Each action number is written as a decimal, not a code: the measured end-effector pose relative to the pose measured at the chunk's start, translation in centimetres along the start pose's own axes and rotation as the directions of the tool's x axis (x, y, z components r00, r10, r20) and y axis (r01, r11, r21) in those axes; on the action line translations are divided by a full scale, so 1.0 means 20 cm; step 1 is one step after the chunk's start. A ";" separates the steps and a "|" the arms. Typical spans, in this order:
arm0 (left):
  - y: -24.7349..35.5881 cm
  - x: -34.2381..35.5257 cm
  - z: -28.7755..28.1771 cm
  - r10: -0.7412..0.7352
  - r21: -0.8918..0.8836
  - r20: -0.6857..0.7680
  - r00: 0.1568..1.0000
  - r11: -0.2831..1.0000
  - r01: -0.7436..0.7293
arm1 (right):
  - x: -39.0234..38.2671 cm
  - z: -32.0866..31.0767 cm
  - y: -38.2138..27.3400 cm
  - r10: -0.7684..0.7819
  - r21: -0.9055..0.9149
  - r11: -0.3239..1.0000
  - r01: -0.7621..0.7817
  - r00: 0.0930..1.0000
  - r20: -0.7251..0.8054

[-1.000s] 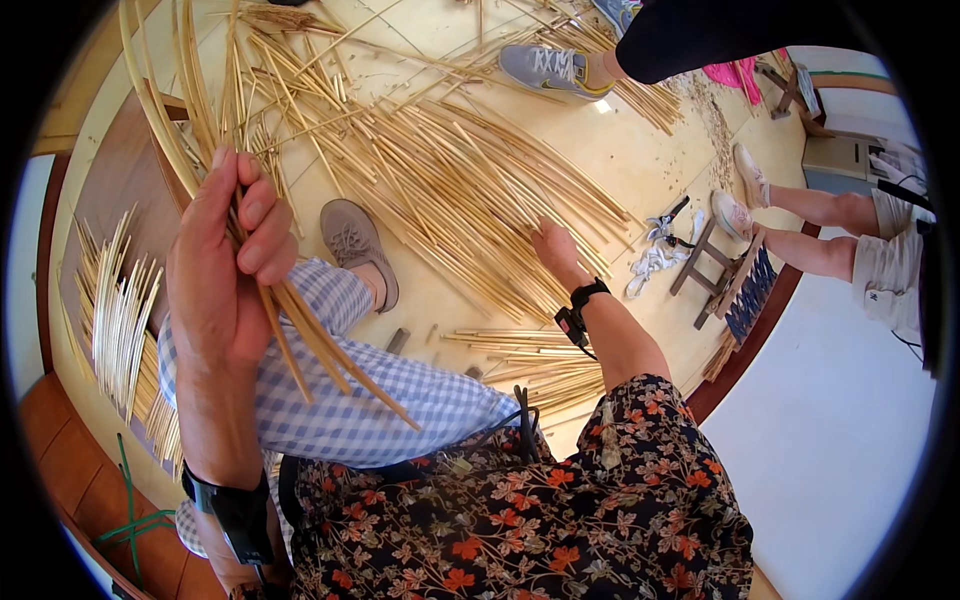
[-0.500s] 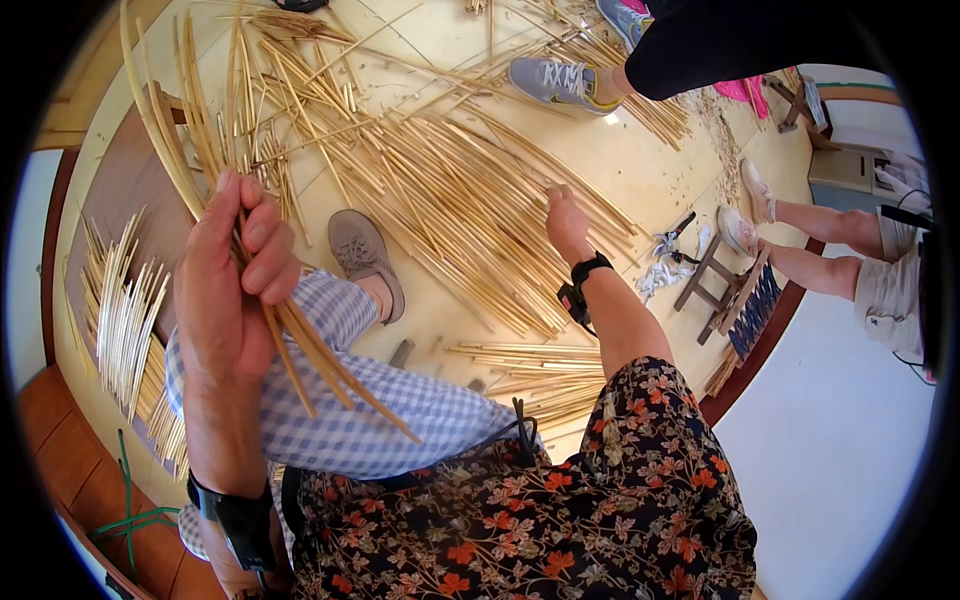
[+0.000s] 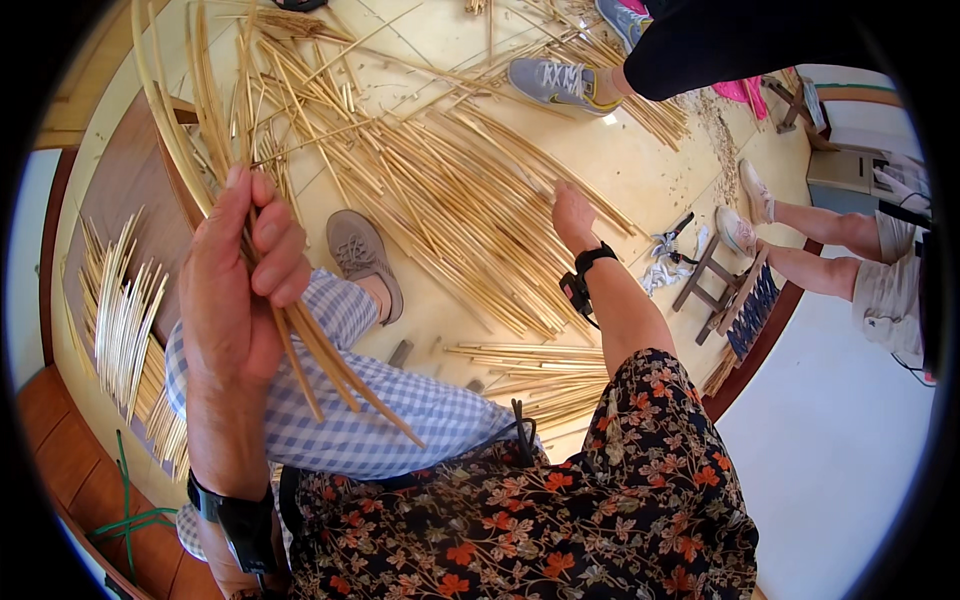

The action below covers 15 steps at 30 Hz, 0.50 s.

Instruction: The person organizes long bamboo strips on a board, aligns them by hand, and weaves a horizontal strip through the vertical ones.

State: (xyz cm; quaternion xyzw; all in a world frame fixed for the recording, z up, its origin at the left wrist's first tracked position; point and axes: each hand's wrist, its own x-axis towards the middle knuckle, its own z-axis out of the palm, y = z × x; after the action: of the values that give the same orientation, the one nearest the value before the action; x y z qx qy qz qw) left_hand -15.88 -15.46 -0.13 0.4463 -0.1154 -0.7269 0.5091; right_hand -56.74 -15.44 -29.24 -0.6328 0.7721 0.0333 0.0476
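A bundle of long, pale tan cane strips (image 3: 329,362) runs up through my left hand (image 3: 245,240), whose fingers are wrapped around it above my checked-cloth leg. At centre right, my right hand (image 3: 573,212) has its fingers closed at the wide spread of loose cane rods (image 3: 450,230) on the floor, apparently pinching a rod that looks blurred. A smaller pile of rods (image 3: 510,372) lies below that hand. Cut tools (image 3: 668,244) and white cloth lie to its right.
Pale rods (image 3: 125,330) stand at the left beside a brown board (image 3: 130,190). Another person's shoe (image 3: 560,85) and dark trouser leg are at the top. Someone's bare legs (image 3: 820,265) are at the right, by a wooden stool (image 3: 715,295). My shoe (image 3: 355,250) is on the floor.
My right hand has moved up and to the right along the spread of rods. My left hand with its bundle has shifted slightly rightward, keeping its grip.
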 end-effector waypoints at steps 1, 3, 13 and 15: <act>0.00 0.00 0.00 0.000 0.007 -0.010 1.000 1.000 0.000 | 0.01 0.00 -0.01 0.019 -0.049 0.999 -0.012 0.991 0.131; 0.00 0.01 -0.03 0.000 0.009 0.024 1.000 1.000 0.000 | -0.01 0.01 -0.05 -0.013 -0.058 0.998 0.021 0.989 0.145; 0.00 0.02 -0.02 -0.028 0.028 0.022 0.999 0.999 0.027 | 0.15 -0.01 0.01 0.082 -0.149 0.987 -0.062 0.988 0.132; 0.00 0.02 -0.01 -0.027 0.034 -0.002 1.000 0.999 0.027 | 0.16 0.01 0.03 0.098 -0.146 0.986 -0.077 0.985 0.144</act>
State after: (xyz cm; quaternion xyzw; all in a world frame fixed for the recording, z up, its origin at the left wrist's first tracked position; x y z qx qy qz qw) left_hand -15.81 -15.71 -0.44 0.4571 -0.1214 -0.7311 0.4918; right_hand -57.90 -18.52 -29.76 -0.5956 0.7892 0.1371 0.0602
